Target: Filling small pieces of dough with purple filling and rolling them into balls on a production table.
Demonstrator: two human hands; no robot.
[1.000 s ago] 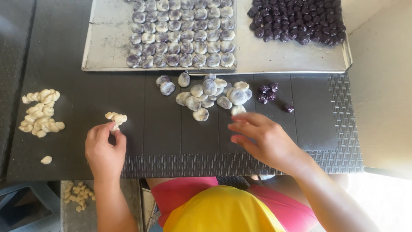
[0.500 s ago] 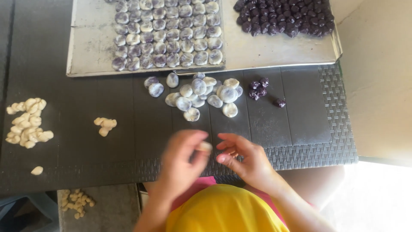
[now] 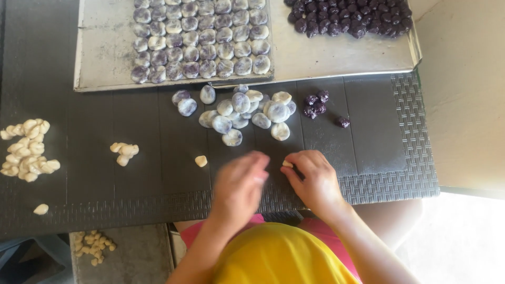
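My right hand [image 3: 311, 180] rests on the dark woven mat [image 3: 389, 173] and pinches a small pale dough piece [image 3: 287, 164] between its fingertips. My left hand [image 3: 239, 186] hovers just left of it, blurred, fingers together and curled; I cannot see anything in it. A single small dough piece [image 3: 200, 161] lies on the mat to the left of my left hand. Beyond both hands sits a loose pile of grey-purple filled balls [image 3: 239, 111]. A few dark purple filling balls [image 3: 315, 103] lie to its right.
A metal tray [image 3: 105, 47] at the back carries rows of filled balls [image 3: 202, 39] and a heap of dark purple balls [image 3: 350, 16]. Pale dough pieces lie in a heap [image 3: 26, 150] at far left and a small cluster [image 3: 124, 152]. More pieces [image 3: 92, 244] lie below the table edge.
My left hand has left the small dough cluster and come to the middle beside my right hand. One dough piece now lies alone on the mat. The view has shifted left.
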